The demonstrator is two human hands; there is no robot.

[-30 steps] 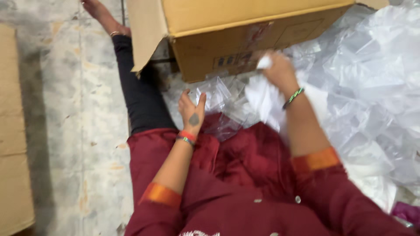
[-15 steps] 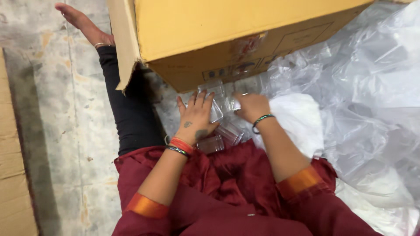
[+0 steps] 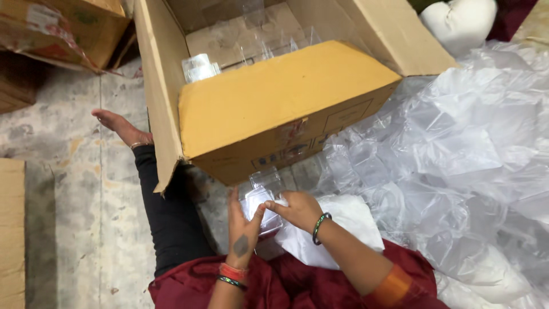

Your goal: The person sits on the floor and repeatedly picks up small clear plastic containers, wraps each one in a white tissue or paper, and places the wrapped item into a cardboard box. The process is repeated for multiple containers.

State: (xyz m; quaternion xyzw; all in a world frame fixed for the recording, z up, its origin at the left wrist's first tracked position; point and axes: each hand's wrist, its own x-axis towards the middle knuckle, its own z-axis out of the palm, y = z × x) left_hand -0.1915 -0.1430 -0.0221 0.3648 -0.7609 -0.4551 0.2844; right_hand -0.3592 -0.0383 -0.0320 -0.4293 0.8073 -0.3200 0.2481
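Clear plastic container (image 3: 260,197) is pinched between left hand (image 3: 243,229) and right hand (image 3: 300,209), both closed on it; edges should be gripped lightly so thin walls aren't crushed near the cardboard box (image 3: 274,109).

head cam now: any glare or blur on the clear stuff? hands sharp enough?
Head view: soft, even light, no hard shadows. White glare streaks the clear plastic sheeting, hiding its folds. The clear container between the left hand and right hand is washed out, its edges hard to trace. Hands fairly sharp; the cardboard box looks stretched toward the frame top.
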